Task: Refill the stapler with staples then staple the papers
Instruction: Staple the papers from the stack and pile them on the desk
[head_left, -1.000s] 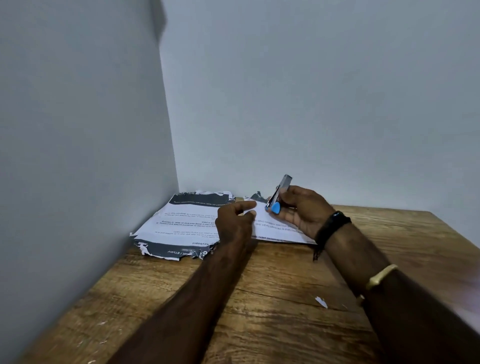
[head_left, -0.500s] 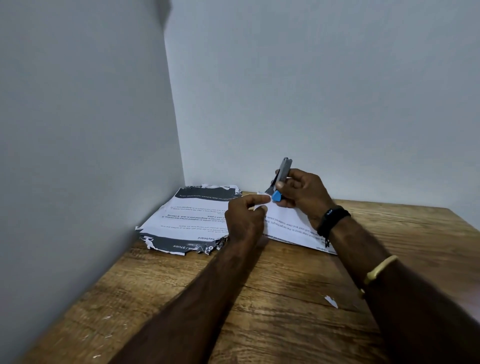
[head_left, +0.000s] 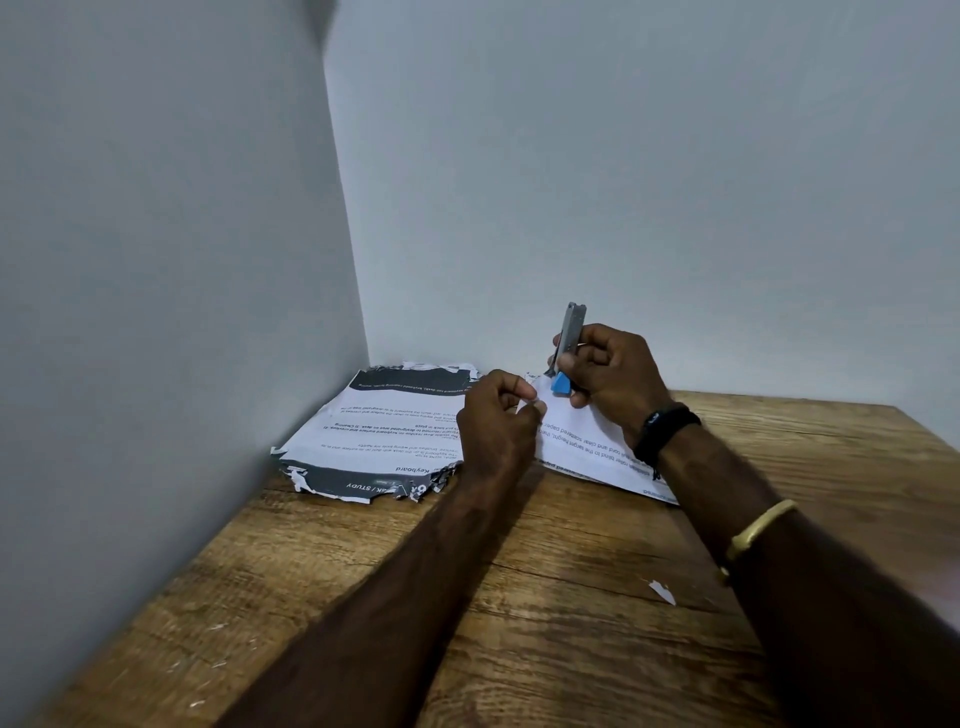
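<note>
Head view: right hand (head_left: 615, 376) grips a stapler (head_left: 569, 340) above the far edge of the papers (head_left: 384, 436), fingers wrapped tight round it, metal end tilted up, blue end down near the sheet. Left hand (head_left: 496, 418) rests on the papers just left of the stapler, fingers pinched on something small, cannot tell what. Papers lie on the wooden bench (head_left: 571, 597) in the wall corner, near edges torn. A paper scrap (head_left: 662, 591) sits well nearer than the papers.

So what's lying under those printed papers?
The wooden table shows around the papers. They are stacked, so lower sheets show only as torn edges; anything else beneath is covered.
</note>
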